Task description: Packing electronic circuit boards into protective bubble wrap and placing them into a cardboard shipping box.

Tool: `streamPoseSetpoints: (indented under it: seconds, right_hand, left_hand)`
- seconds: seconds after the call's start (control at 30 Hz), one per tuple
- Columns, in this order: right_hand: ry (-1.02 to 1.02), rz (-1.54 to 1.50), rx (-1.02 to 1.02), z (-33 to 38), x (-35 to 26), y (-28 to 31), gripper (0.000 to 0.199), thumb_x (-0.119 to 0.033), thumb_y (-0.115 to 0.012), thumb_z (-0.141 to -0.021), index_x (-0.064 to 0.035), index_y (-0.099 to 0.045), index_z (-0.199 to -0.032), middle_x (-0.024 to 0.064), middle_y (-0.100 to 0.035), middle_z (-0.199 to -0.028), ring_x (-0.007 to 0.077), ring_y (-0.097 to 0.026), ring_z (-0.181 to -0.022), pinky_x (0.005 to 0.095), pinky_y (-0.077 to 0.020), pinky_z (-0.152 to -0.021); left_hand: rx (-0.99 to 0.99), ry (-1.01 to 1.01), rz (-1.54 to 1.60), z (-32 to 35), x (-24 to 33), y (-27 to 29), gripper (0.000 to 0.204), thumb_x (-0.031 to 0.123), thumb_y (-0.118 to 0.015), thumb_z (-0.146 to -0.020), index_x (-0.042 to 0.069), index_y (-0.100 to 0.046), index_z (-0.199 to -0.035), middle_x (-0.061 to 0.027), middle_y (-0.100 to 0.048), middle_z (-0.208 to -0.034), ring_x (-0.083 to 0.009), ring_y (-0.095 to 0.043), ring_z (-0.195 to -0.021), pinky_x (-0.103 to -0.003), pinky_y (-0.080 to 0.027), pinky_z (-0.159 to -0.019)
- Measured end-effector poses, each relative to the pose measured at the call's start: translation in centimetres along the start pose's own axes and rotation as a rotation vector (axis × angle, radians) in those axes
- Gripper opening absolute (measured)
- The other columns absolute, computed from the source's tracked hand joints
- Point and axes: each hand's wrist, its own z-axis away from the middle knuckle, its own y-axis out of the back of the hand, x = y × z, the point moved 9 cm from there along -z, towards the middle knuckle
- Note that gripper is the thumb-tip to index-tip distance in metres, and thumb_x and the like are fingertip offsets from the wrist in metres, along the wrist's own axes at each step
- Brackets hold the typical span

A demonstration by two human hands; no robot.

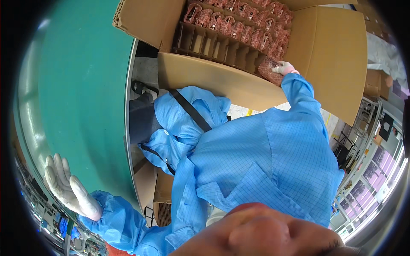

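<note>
My right hand (285,68), in a white glove, is closed on a pink bubble-wrap bag (269,71) at the near right corner of a large cardboard box (205,79). What is inside the bag cannot be made out. Farther back in the box stand several rows of similar pink bubble-wrap bags (243,25). Cardboard dividers (213,45) show in the row closest to me. Off to the left, my left hand (68,187), also gloved in white, is raised by the edge of the green table with its fingers spread and nothing in it.
A green-topped table (85,94) with a metal edge fills the left side. The box's flaps (326,59) stand folded outward. Below the table edge is another cardboard box (164,187). At the right are shelving (363,128) and a person in pale clothing (382,51).
</note>
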Motion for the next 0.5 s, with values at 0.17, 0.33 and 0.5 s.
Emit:
streamPoseSetpoints:
  seconds: [0.17, 0.33, 0.5]
  right_hand:
    - [0.06, 0.026, -0.184, -0.9, 3.7, 2.3, 0.068, -0.027, -0.077, -0.066, -0.0004, -0.051, -0.123, 0.0158, -0.056, -0.119, 0.0256, -0.052, -0.111, 0.0338, -0.0387, -0.096]
    - [0.014, 0.205, -0.073, 1.4, -2.5, 1.7, 0.07, -0.028, -0.076, -0.065, -0.0009, -0.049, -0.124, 0.017, -0.056, -0.119, 0.028, -0.052, -0.112, 0.0334, -0.0399, -0.095]
    - [-0.01, 0.279, -0.041, 1.8, -1.6, 2.6, 0.071, -0.036, -0.073, -0.066, -0.0063, -0.049, -0.126, 0.0161, -0.052, -0.125, 0.0292, -0.047, -0.118, 0.0354, -0.0387, -0.098]
  left_hand:
    - [-0.071, -0.016, -0.067, -0.6, 1.1, -0.7, 0.054, 0.025, -0.053, -0.089, 0.005, -0.03, -0.134, -0.0182, -0.035, -0.137, -0.0318, -0.039, -0.125, -0.042, -0.032, -0.105]
    - [-0.071, -0.054, -0.1, -0.4, 1.8, -1.1, 0.056, 0.028, -0.054, -0.088, 0.005, -0.03, -0.134, -0.0173, -0.036, -0.136, -0.0305, -0.04, -0.124, -0.043, -0.033, -0.105]
    - [-0.102, -0.069, -0.147, -0.8, 3.3, -2.0, 0.056, 0.028, -0.055, -0.088, 0.005, -0.031, -0.134, -0.017, -0.036, -0.136, -0.03, -0.04, -0.124, -0.043, -0.034, -0.104]
